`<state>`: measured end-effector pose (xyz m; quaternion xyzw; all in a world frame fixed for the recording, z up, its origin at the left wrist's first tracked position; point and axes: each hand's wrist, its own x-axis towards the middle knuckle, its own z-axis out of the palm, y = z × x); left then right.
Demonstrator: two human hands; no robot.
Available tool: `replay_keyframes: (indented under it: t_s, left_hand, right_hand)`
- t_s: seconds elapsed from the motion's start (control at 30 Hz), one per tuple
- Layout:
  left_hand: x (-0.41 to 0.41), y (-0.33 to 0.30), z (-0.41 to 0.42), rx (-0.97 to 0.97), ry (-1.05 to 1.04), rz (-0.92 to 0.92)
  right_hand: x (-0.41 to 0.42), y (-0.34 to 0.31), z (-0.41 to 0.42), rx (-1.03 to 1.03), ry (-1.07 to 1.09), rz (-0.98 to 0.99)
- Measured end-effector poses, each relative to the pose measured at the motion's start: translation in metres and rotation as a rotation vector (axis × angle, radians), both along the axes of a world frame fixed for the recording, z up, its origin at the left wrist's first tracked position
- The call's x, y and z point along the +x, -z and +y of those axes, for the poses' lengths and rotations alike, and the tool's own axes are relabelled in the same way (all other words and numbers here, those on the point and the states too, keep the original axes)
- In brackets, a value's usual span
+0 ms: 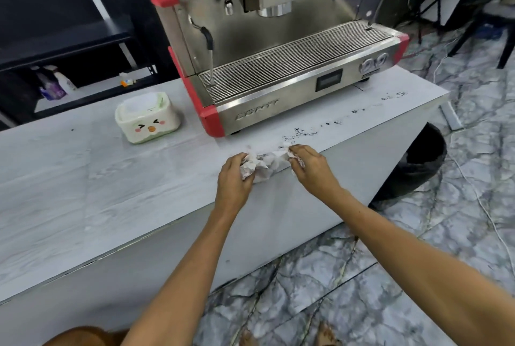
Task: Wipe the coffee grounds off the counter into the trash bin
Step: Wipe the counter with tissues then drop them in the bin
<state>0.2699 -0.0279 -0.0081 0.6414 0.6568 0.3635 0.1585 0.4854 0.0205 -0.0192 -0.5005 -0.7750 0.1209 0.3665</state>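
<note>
Evidently both hands, left hand (pixel 233 175) and right hand (pixel 309 163), grasp one crumpled tissue (pixel 262 164) in their fingers at the worktop (pixel 83 178) edge. Likely a scoop to catch the grounds (pixel 301 131). Trash bin (pixel 418 167) stands on the floor by the worktop's end, well apart.

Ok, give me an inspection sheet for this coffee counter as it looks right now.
Surface: pale counter, coffee grounds trailing along its front edge toward the right end.
Job's things: crumpled tissue at the edge; black trash bin on the floor below the right end.
Clutter: tissue box, espresso machine.
Grippers: left hand and right hand both grip the tissue.
Cables: white cable on the floor.
Surroundings: marble-pattern floor, dark shelf with spray bottles.
</note>
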Motion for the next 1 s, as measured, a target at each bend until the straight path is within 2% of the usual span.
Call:
replay_keyframes:
  t_s: [0.47, 1.0]
  left_hand:
    - [0.152, 0.006, 0.032, 0.021, 0.126, 0.017]
    - [0.261, 0.014, 0.099, 0.01, 0.383, -0.053]
  right_hand:
    - [0.152, 0.007, 0.008, -0.037, 0.112, 0.037]
    - [0.25, 0.018, 0.033, -0.087, 0.343, 0.03]
